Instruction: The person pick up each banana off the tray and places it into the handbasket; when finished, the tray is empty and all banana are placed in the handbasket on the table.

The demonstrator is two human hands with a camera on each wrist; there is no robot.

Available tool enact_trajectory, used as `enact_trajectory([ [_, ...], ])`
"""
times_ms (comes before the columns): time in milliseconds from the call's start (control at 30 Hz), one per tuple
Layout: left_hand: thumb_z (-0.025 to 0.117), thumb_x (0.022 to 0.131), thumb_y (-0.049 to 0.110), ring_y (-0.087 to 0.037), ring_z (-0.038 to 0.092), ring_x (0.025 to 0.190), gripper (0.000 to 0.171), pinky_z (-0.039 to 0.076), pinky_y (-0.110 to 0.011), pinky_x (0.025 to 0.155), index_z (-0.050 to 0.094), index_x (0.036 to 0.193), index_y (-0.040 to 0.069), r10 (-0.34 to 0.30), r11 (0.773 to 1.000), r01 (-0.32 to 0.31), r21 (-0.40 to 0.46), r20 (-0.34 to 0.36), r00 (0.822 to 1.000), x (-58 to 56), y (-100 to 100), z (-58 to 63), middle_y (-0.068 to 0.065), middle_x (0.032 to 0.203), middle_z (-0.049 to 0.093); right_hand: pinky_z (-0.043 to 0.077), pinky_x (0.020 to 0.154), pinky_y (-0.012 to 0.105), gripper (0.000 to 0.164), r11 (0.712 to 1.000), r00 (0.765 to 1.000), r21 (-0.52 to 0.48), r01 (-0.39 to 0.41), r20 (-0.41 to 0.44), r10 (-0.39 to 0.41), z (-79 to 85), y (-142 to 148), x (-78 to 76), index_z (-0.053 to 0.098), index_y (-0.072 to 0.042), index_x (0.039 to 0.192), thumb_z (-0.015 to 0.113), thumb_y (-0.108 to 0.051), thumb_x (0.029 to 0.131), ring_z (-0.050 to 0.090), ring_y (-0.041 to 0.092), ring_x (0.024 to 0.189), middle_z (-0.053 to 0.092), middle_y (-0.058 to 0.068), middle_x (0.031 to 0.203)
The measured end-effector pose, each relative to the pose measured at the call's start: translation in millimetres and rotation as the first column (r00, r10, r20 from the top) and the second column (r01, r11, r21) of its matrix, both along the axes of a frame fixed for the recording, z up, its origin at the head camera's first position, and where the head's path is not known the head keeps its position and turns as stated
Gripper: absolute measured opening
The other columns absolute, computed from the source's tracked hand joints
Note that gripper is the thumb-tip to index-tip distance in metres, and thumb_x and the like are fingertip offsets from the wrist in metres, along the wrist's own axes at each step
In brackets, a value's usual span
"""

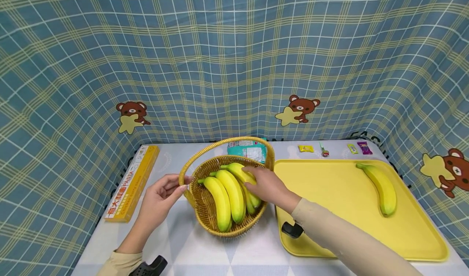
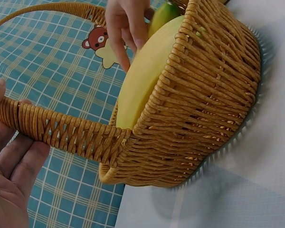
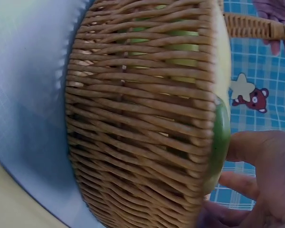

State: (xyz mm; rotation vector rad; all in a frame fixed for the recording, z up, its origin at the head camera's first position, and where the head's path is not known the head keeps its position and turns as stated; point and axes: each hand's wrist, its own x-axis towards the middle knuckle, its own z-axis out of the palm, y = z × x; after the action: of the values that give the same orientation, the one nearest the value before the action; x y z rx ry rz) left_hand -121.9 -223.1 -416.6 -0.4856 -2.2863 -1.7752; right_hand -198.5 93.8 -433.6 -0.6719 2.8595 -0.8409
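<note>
A wicker basket of several bananas stands on the table in front of me. My left hand holds the basket's arched handle near its left foot, thumb on one side and fingers on the other. Inside, two yellow bananas lie side by side at the left and middle. At the right of the basket, my right hand grips a banana, with thumb and fingers spread across it. In the right wrist view, those fingertips are right at a greenish banana end by the rim.
Right of the basket lies a yellow tray with one banana on it. A pasta box lies at the left. Behind the basket is a teal packet; several small wrapped sweets, including a yellow one, lie along the back.
</note>
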Motion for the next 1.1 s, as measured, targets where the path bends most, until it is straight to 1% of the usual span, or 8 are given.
enact_trajectory([
  [100,0.063,0.100,0.000,-0.023,0.070,0.110,0.022,0.060,-0.028,0.088,0.065,0.121,-0.001,0.007,1.000,-0.007,-0.004,0.000,1.000,-0.2,0,0.2,-0.018,0.119,0.071,0.054,0.099,0.044,0.048,1.000,1.000,-0.012,-0.025,0.004,0.025,-3.4,-1,1.1,0.059,-0.014,0.143,0.069,-0.027,0.098,0.063,0.028,0.120,0.065,0.009,0.136],
  [233,0.064,0.099,0.000,-0.020,0.071,0.109,0.021,0.061,-0.026,0.086,0.066,0.120,-0.001,0.018,1.000,-0.019,-0.013,-0.011,1.000,-0.7,1,0.3,-0.017,0.118,0.072,0.049,0.107,0.047,0.047,0.999,0.999,-0.024,-0.047,0.000,0.047,-3.7,-1,4.2,0.058,-0.014,0.144,0.068,-0.028,0.100,0.056,0.030,0.130,0.062,0.010,0.139],
  [467,0.064,0.099,0.000,-0.016,0.071,0.108,0.021,0.061,-0.026,0.085,0.066,0.120,0.000,0.022,1.000,-0.022,-0.017,-0.013,1.000,-0.9,1,0.8,-0.017,0.118,0.072,0.048,0.109,0.047,0.047,0.997,0.999,-0.064,-0.047,-0.029,0.045,-2.9,4,6.3,0.058,-0.014,0.145,0.067,-0.027,0.100,0.056,0.028,0.132,0.061,0.007,0.141],
  [700,0.063,0.100,0.000,-0.021,0.070,0.110,0.022,0.060,-0.028,0.089,0.064,0.122,-0.002,-0.003,1.000,0.003,0.006,0.005,1.000,-0.5,0,0.8,-0.021,0.120,0.070,0.056,0.089,0.043,0.042,0.992,0.996,-0.116,-0.043,-0.078,0.034,-3.2,22,17.0,0.061,-0.020,0.142,0.066,-0.026,0.100,0.065,0.024,0.109,0.061,0.005,0.140],
  [733,0.062,0.100,-0.001,-0.021,0.070,0.110,0.022,0.060,-0.028,0.089,0.064,0.122,-0.003,-0.005,1.000,0.005,0.008,0.004,1.000,-0.5,0,0.7,-0.021,0.120,0.070,0.056,0.091,0.043,0.042,0.991,0.996,-0.125,-0.042,-0.086,0.031,-2.2,26,19.9,0.061,-0.022,0.142,0.065,-0.026,0.100,0.064,0.024,0.115,0.060,0.004,0.141],
  [833,0.062,0.100,-0.001,-0.020,0.070,0.110,0.022,0.060,-0.028,0.089,0.064,0.122,-0.003,-0.005,1.000,0.005,0.007,0.005,1.000,-0.4,0,0.7,-0.020,0.120,0.070,0.057,0.088,0.044,0.040,0.985,0.995,-0.170,-0.043,-0.095,0.027,0.1,40,27.8,0.062,-0.025,0.140,0.065,-0.025,0.101,0.065,0.022,0.110,0.059,0.002,0.140],
  [900,0.062,0.100,0.000,-0.020,0.070,0.110,0.022,0.060,-0.028,0.089,0.064,0.122,-0.003,-0.003,1.000,0.003,0.005,0.005,1.000,-0.3,0,0.7,-0.019,0.120,0.070,0.058,0.090,0.044,0.039,0.982,0.995,-0.187,-0.038,-0.098,0.020,0.7,52,32.4,0.062,-0.026,0.140,0.066,-0.024,0.101,0.064,0.023,0.114,0.059,0.001,0.140],
  [1100,0.063,0.100,0.001,-0.016,0.070,0.110,0.022,0.059,-0.028,0.090,0.064,0.122,-0.002,0.009,1.000,-0.009,-0.002,0.007,1.000,-0.1,1,0.5,-0.017,0.120,0.071,0.060,0.088,0.042,0.040,0.986,0.995,-0.168,0.012,-0.091,-0.027,-2.7,94,40.9,0.062,-0.023,0.140,0.067,-0.020,0.101,0.065,0.025,0.114,0.061,0.001,0.135],
])
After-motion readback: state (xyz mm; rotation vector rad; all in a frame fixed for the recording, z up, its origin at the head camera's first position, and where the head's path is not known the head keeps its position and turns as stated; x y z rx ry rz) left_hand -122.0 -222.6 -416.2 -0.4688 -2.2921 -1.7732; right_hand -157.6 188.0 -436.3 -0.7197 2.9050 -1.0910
